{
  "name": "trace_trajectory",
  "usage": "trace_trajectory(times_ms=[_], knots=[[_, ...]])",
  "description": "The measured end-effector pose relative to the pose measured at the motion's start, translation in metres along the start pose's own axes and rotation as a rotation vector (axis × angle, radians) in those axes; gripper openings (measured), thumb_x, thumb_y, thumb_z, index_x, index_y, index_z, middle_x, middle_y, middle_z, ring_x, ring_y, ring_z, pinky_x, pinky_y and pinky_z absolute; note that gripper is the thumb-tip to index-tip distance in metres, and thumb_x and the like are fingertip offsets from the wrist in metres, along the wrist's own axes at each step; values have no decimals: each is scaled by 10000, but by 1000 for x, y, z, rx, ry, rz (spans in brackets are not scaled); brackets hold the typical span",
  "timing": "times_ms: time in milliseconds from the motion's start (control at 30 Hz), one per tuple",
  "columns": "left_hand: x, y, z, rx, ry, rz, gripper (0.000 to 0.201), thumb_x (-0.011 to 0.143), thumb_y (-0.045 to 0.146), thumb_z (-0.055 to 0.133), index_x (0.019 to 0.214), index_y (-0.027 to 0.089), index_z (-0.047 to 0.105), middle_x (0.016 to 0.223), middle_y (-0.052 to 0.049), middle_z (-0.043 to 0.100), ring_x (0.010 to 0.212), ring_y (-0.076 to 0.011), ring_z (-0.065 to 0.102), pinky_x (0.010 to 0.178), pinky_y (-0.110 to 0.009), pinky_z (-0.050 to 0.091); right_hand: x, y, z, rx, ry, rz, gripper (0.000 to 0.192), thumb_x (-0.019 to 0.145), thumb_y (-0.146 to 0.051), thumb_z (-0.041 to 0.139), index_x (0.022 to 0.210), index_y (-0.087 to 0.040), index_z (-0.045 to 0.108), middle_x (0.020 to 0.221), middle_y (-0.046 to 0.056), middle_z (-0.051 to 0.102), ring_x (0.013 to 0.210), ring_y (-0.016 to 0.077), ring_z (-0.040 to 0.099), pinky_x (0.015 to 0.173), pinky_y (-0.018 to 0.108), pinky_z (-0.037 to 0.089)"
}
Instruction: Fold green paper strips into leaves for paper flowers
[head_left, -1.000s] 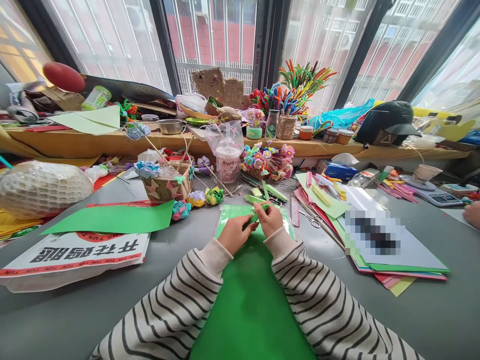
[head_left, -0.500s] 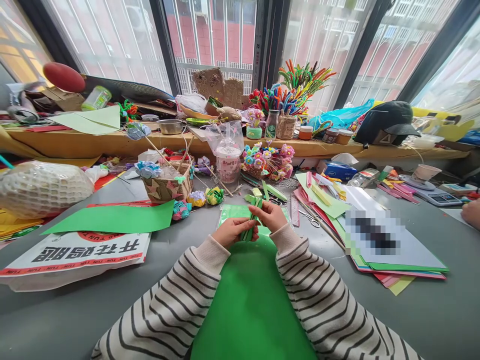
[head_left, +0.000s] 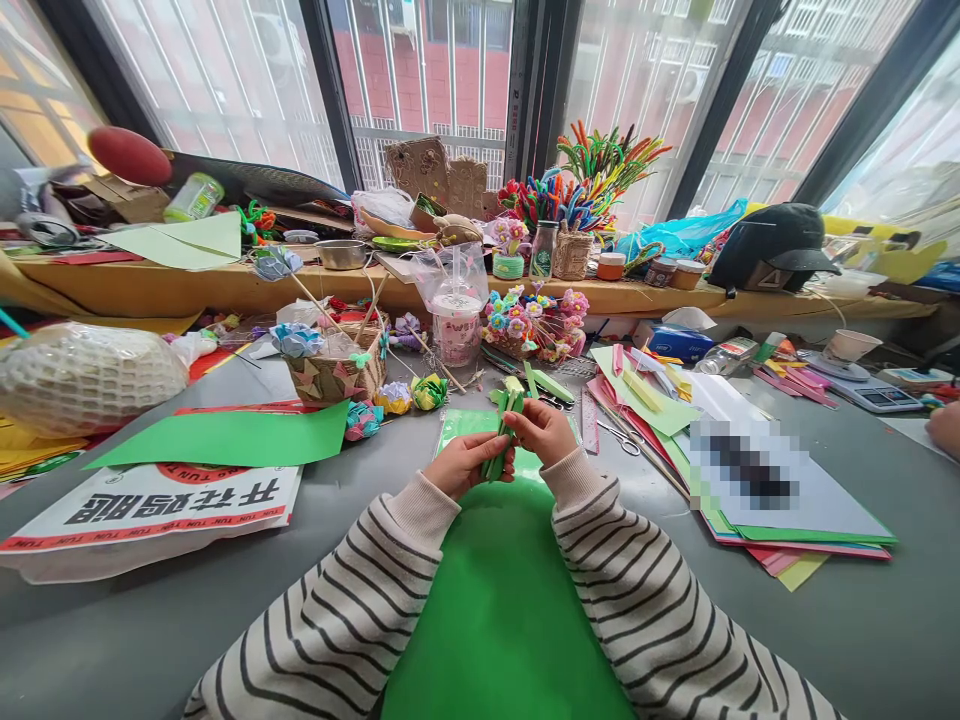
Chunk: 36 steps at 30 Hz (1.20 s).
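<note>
Left hand: the left hand is closed around the lower end of a folded green paper piece, fingers curled under it, thumb on top.
Right hand: the right hand pinches the upper part of the same piece between thumb and fingertips; grip narrow, paper clamped.
Work piece: the folded green paper piece is held upright and slightly tilted, lifted clear of the table, above a pale green sheet and the near edge of a large green sheet.
Sleeves: striped, both forearms resting low over the large green sheet.
Surroundings: scissors just to the right of the hands; a stack of coloured paper further right; a woven basket with paper flowers to the left; a plastic cup behind.
Other person: a hand at the far right edge, well apart.
Risk, creases: in my judgement the pleats could spring open if either pinch loosens, as the paper is held only at two points.
Risk, tearing: a twist between the two hands could rip the thin folds.
Risk, clutter: loose green strips beyond the hands could be knocked by a forward reach.
</note>
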<state>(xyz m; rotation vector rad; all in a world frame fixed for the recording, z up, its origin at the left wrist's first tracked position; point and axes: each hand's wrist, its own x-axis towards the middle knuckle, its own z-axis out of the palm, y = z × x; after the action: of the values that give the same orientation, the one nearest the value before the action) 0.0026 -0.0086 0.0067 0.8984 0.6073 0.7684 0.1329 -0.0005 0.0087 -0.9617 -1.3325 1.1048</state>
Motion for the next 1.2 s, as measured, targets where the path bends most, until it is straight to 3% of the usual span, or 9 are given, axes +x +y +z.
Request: trace_trajectory(times_ms=[167, 567, 733, 833, 967, 1200], knots=[[-1, 1, 0, 7, -8, 52, 229, 604, 261, 620, 756, 90, 600, 615, -14, 551, 561, -96, 533, 551, -239, 443, 0, -6, -3, 65, 47, 29, 258, 556, -360, 612, 628, -156, 471, 402, -81, 405, 315, 25, 311, 304, 165, 207], [-5, 2, -1, -24, -167, 18, 232, 617, 277, 606, 767, 101, 595, 619, -18, 548, 561, -104, 533, 556, -256, 431, -5, -16, -3, 46, 36, -157, 230, 561, -285, 631, 539, -170, 433, 411, -84, 369, 362, 32, 326, 343, 164, 266], [-3, 1, -1, 135, -79, 153, 214, 643, 284, 578, 760, 105, 579, 618, -14, 548, 563, -106, 524, 564, -250, 399, -5, -19, -7, -24, 47, -201, 240, 561, -275, 639, 752, -185, 525, 684, -6, 519, 601, 91, 484, 519, 207, 421], [-1, -1, -2, 239, -52, 161, 213, 651, 292, 566, 755, 105, 565, 610, -13, 543, 569, -110, 515, 576, -259, 383, -5, -22, -10, -54, -2, -248, 273, 595, -272, 616, 849, -203, 540, 832, 26, 533, 733, 119, 504, 639, 250, 441], [0, -3, -3, 368, -109, 155, 237, 673, 311, 534, 767, 95, 557, 605, -22, 539, 579, -118, 506, 579, -266, 370, -6, -25, -11, -87, -40, -284, 133, 647, -265, 571, 751, -183, 574, 781, 27, 533, 743, 127, 515, 667, 268, 436], [-2, -2, -2, 461, -143, 203, 242, 684, 316, 515, 777, 96, 552, 604, -23, 529, 557, -112, 489, 567, -262, 368, -8, -29, -13, -105, -41, -270, 106, 641, -259, 575, 678, -165, 542, 678, 8, 527, 665, 114, 515, 639, 266, 437]])
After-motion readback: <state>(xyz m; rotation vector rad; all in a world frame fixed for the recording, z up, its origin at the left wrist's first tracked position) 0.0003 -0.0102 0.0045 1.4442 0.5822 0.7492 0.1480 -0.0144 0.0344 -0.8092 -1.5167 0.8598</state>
